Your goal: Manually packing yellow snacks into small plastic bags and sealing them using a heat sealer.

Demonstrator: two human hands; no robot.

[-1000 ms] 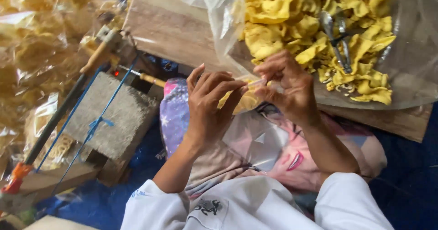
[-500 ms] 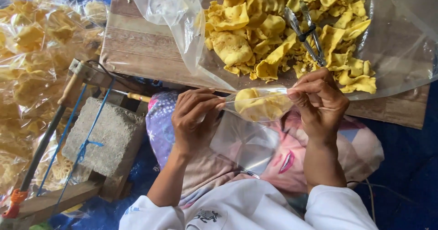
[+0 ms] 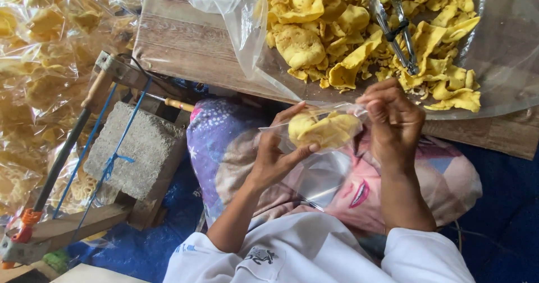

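Together, left hand (image 3: 275, 154) and right hand (image 3: 390, 120) pinch a small clear bag (image 3: 323, 130) of yellow crackers above a printed pillow (image 3: 224, 143).

Blue tarp floor (image 3: 505, 204), low wooden board (image 3: 185, 42), grey concrete block (image 3: 137, 148), daylight.

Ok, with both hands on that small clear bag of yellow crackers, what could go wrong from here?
The left hand cups the small clear bag while the right hand pinches its end; the thin crackers inside may crack if squeezed. If the pinch slips, the bag could drop onto the printed cushion. The right hand is also close to the loose cracker pile and metal tongs, so it might knock pieces off the wooden board.
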